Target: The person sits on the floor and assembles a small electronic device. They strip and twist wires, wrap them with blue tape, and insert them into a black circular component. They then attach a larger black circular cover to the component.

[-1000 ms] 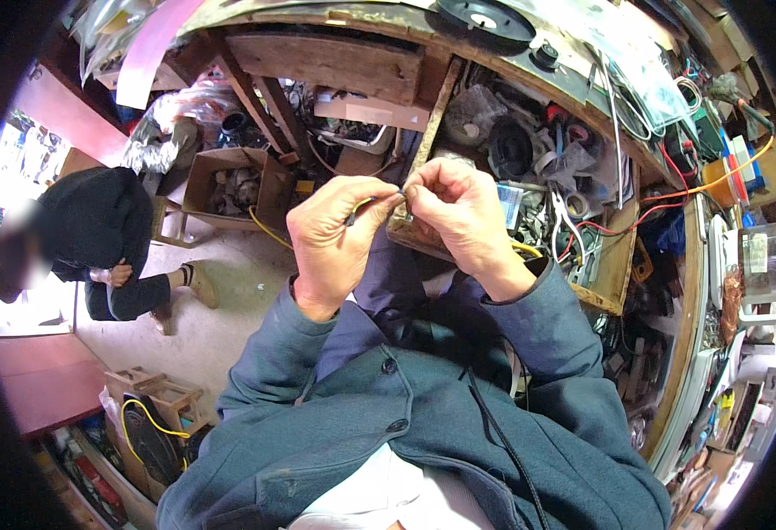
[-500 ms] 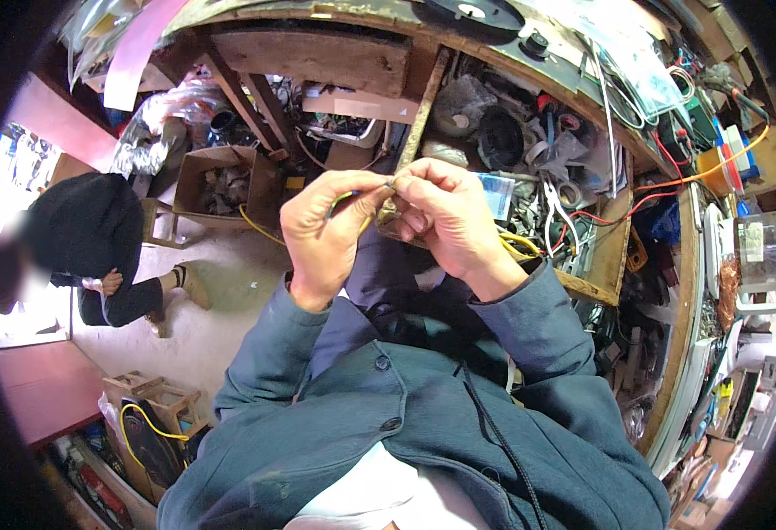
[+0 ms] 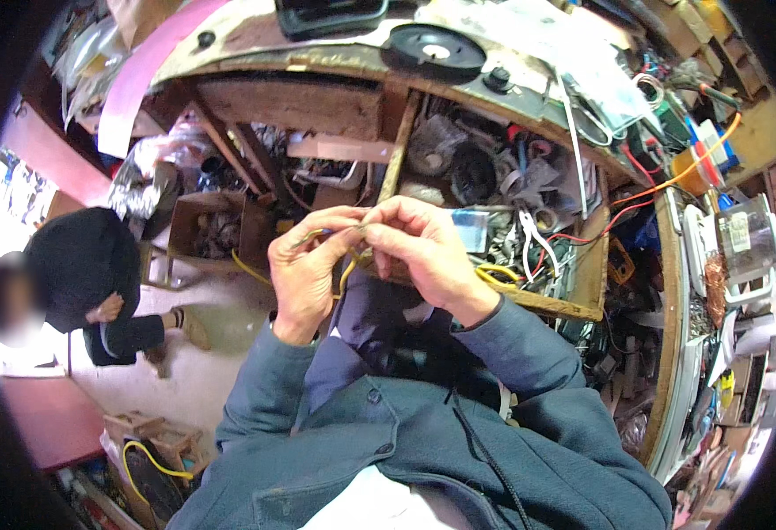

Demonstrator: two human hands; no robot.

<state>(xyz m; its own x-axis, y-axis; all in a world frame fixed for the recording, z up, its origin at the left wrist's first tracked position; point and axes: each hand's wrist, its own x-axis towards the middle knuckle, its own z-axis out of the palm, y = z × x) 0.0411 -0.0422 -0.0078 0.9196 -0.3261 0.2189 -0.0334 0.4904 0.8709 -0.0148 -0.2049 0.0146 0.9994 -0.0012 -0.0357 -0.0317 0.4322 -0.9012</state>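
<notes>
In front of my chest, my left hand (image 3: pixel 308 269) pinches a yellow cable (image 3: pixel 346 276), whose thin inner wires show at the fingers, one of them blue (image 3: pixel 324 232). Fingertip to fingertip with it, my right hand (image 3: pixel 423 256) is closed on the thin end of the wires. The exact tip between the fingers is too small and covered to make out. More of the yellow cable loops (image 3: pixel 498 276) lie beside my right wrist, on the drawer's near edge.
An open wooden drawer (image 3: pixel 589 311) full of parts holds white-handled pliers (image 3: pixel 531 237). Behind it, the workbench carries a black round disc (image 3: pixel 437 50). A cardboard box (image 3: pixel 251 231) stands on the floor. To the left sits another person (image 3: pixel 79 265) in dark clothes.
The view has tilted up, showing more of the workbench. My hands appear lower and slightly further left, still pinched together on the wires. More of the yellow cable shows below my left fingers.
</notes>
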